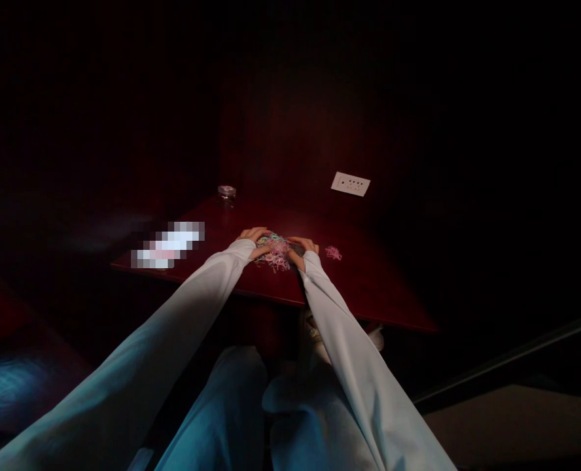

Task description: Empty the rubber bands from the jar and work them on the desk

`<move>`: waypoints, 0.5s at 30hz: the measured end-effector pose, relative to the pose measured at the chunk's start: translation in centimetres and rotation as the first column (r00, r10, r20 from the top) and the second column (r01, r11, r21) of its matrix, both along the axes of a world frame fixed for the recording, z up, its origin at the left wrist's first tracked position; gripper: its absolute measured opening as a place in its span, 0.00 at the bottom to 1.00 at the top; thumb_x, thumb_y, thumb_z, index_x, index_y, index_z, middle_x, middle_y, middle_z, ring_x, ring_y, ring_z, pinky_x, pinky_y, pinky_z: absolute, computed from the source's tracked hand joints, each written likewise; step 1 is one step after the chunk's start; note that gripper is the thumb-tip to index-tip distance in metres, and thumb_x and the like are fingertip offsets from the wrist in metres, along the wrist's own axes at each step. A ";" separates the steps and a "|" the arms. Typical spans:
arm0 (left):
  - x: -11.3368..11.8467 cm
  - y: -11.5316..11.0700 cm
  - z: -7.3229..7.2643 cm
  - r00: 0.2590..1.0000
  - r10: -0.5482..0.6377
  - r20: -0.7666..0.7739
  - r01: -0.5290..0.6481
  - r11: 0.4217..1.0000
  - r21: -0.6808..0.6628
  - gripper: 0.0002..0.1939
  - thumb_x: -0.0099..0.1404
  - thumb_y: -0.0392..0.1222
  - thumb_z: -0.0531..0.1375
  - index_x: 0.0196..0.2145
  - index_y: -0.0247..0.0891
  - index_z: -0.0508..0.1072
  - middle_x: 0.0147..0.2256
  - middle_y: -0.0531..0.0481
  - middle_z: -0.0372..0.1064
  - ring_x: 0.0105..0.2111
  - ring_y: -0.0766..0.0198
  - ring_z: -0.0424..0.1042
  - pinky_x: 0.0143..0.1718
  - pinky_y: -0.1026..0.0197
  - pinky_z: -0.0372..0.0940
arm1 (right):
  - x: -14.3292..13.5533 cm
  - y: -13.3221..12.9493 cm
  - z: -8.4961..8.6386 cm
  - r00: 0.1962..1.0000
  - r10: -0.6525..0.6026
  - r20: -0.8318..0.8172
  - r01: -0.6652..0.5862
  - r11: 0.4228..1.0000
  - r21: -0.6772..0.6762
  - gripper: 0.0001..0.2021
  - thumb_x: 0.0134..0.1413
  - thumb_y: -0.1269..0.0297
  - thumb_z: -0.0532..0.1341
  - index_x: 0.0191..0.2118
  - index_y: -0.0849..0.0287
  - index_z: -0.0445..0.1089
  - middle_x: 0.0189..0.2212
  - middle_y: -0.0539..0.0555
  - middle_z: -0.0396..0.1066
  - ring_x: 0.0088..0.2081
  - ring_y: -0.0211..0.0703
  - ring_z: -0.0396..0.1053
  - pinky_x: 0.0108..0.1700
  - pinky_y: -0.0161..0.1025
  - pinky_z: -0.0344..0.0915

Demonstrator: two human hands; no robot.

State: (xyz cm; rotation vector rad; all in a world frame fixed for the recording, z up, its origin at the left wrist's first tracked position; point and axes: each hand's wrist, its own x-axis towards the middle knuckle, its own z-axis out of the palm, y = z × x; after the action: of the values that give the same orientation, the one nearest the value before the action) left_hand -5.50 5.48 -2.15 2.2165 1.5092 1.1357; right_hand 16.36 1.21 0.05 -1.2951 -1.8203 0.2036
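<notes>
A pile of small, thin, multicoloured elastic bands [274,252] lies on the dark red table [364,281]. On its left side my left hand [255,241] curves around the pile, with the fingers stretched along the far edge and the thumb at the near side. My right hand [304,250] bends around the opposite side in the same way, its thumb and fingers apart. Both hands touch the bands, and their palms are partly hidden. A smaller cluster of pink bands [334,252] sits just to the right of my right hand.
A clear lidded jar [226,195] stands at the table's back left. Towards the left edge lies a bright, pixelated phone-like object [170,245]. A white socket plate [351,184] is on the wall behind. My knees are below the table's front edge.
</notes>
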 end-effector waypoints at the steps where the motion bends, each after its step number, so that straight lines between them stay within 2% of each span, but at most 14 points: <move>1: 0.1 0.0 -0.1 1.000 -0.006 -0.022 0.006 1.000 0.001 0.27 0.60 0.51 0.65 0.56 0.49 0.72 0.63 0.49 0.65 0.62 0.48 0.62 0.66 0.47 0.56 | 0.1 0.3 -0.1 1.000 -0.014 -0.006 0.014 1.000 -0.002 0.16 0.57 0.62 0.62 0.50 0.52 0.77 0.49 0.55 0.74 0.53 0.49 0.67 0.58 0.46 0.60; 5: 0.3 0.1 -0.6 0.994 -0.038 -0.098 0.038 0.999 -0.007 0.40 0.55 0.60 0.68 0.63 0.47 0.66 0.69 0.43 0.56 0.67 0.44 0.58 0.68 0.43 0.53 | 0.4 1.5 -1.0 1.000 -0.031 0.003 0.031 0.999 -0.021 0.15 0.58 0.62 0.61 0.50 0.53 0.77 0.51 0.56 0.74 0.53 0.49 0.68 0.60 0.47 0.62; 9: 0.7 0.0 -1.0 0.987 -0.055 -0.150 0.055 0.998 -0.005 0.48 0.51 0.67 0.68 0.65 0.45 0.63 0.70 0.38 0.53 0.69 0.41 0.56 0.69 0.42 0.52 | -0.2 2.3 -2.1 1.000 -0.009 0.024 0.009 1.000 -0.030 0.21 0.60 0.61 0.59 0.58 0.55 0.72 0.57 0.60 0.70 0.57 0.49 0.67 0.63 0.46 0.63; 12: 1.2 -0.1 -0.8 0.987 -0.047 -0.155 0.039 0.998 -0.056 0.47 0.54 0.68 0.66 0.65 0.44 0.62 0.71 0.37 0.52 0.69 0.41 0.55 0.69 0.42 0.50 | -1.2 2.7 -2.3 0.999 -0.028 0.036 0.030 0.998 -0.063 0.23 0.61 0.57 0.61 0.60 0.55 0.70 0.62 0.62 0.66 0.62 0.53 0.65 0.65 0.49 0.61; 15: 1.8 0.3 -0.2 0.998 0.008 -0.055 -0.013 0.995 -0.097 0.40 0.61 0.67 0.60 0.64 0.44 0.64 0.70 0.39 0.54 0.69 0.43 0.55 0.69 0.43 0.50 | -2.2 3.1 -1.5 0.996 -0.084 0.030 0.087 0.988 -0.129 0.23 0.63 0.54 0.59 0.60 0.57 0.70 0.62 0.65 0.66 0.63 0.55 0.64 0.66 0.52 0.60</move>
State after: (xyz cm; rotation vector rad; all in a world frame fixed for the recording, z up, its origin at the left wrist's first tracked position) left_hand -3.75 5.75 -2.38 2.1937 1.5644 0.9902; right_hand 14.17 4.30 -1.49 -1.4697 -1.7926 0.2640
